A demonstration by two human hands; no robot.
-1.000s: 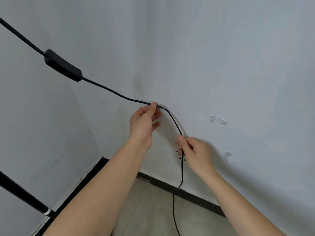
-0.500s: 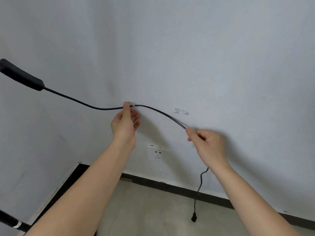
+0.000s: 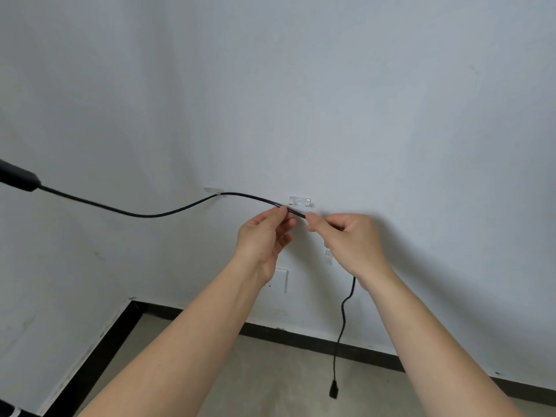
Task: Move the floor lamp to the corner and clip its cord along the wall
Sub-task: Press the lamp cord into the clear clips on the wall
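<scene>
The wall fills most of the view, meeting a second wall at the corner on the left, with a dark skirting strip along its foot and the floor below. The cord runs roughly level across the wall from an inline switch at the left edge, sags, then rises into the first clip, where it looks seated. From there it slopes down rightward to both hands. The left hand pinches it between thumb and fingertips; the right hand, just beside, is closed around it, and the slack hangs from under that hand to the plug near the floor. A socket sits low on the wall behind the left wrist. The second clip is empty, just above the short stretch held between the hands, which lies nearly parallel to it. Likely next: lift that stretch up into it; both hands are about equally near. A third clip shows below, half hidden by the right hand.
</scene>
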